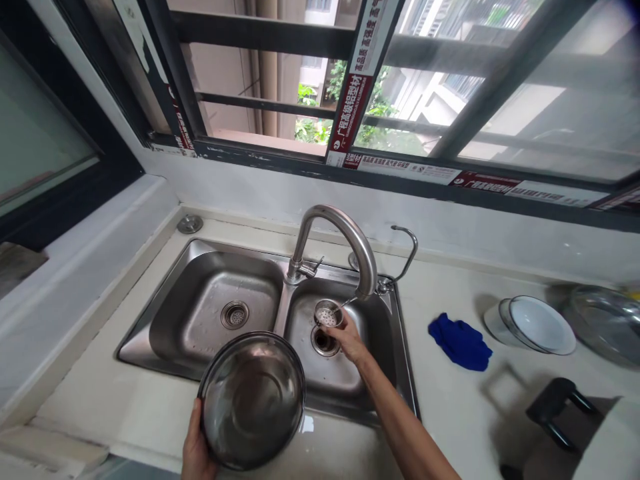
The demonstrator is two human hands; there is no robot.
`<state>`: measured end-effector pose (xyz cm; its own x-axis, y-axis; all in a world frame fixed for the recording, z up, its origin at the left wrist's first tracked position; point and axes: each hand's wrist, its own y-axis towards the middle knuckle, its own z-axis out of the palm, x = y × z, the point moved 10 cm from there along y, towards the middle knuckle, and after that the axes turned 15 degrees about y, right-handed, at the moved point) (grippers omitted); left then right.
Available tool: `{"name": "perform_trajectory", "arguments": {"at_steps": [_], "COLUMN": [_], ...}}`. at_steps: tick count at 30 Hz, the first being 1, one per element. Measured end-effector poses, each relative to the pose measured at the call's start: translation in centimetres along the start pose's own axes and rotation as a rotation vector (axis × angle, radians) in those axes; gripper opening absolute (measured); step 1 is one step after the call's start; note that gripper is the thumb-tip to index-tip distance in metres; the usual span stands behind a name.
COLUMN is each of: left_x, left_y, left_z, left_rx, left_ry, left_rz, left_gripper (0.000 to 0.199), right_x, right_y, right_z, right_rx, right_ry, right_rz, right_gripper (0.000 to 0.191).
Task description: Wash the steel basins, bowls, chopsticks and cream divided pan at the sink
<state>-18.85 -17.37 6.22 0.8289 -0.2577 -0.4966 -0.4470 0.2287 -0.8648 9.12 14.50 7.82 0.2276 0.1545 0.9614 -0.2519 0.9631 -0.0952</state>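
Note:
My left hand grips the left rim of a round stainless steel bowl, which is tilted over the front edge of the double sink. The inside of the bowl faces me, and nothing lies in it. Over the right basin, my right hand holds a small metal sink strainer just above the uncovered drain hole. Its fingers are closed on the strainer's edge, and the curved faucet hangs close above. A thin bright line joins spout and strainer; I cannot tell whether it is water.
In the left basin, a strainer sits in its drain. A thin curved tap stands at the sink's back right corner. Rightward on the counter lie a blue cloth, stacked white bowls and a glass lid. Behind is a barred window.

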Motion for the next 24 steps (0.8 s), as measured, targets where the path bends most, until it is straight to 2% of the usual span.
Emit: {"name": "perform_trajectory", "arguments": {"at_steps": [6, 9, 11, 14, 16, 18, 21, 24], "left_x": [-0.4, -0.3, -0.3, -0.3, -0.3, -0.4, -0.4, -0.4], "left_y": [-0.1, 0.0, -0.1, -0.3, -0.4, -0.5, -0.6, -0.6], "left_z": [0.3, 0.4, 0.4, 0.5, 0.7, 0.8, 0.7, 0.7], "left_rx": [0.000, 0.002, -0.009, -0.027, -0.025, -0.019, -0.021, -0.041], "left_ry": [0.044, 0.046, 0.036, 0.014, 0.003, 0.012, 0.047, 0.043], "left_rz": [0.041, 0.033, 0.033, 0.018, 0.013, 0.021, 0.022, 0.022], "left_gripper": [0.031, 0.031, 0.032, 0.033, 0.033, 0.034, 0.035, 0.032], "right_x": [0.7, 1.5, 1.4, 0.5, 0.3, 0.3, 0.7, 0.6], "right_y": [0.9, 1.0, 0.5, -0.5, -0.9, -0.8, -0.3, -0.2], "right_z": [-2.3, -2.9, -2.2, 0.1, 1.1, 1.2, -0.2, -2.7], "right_rx": [0.156, 0.131, 0.142, 0.182, 0.161, 0.109, 0.037, 0.030], "right_ry": [-0.119, -0.046, -0.018, 0.050, 0.100, 0.125, 0.131, 0.082], "right_rz": [0.159, 0.147, 0.155, 0.198, 0.207, 0.205, 0.182, 0.169], "right_gripper": [0.082, 0.083, 0.086, 0.087, 0.088, 0.088, 0.083, 0.087]}}
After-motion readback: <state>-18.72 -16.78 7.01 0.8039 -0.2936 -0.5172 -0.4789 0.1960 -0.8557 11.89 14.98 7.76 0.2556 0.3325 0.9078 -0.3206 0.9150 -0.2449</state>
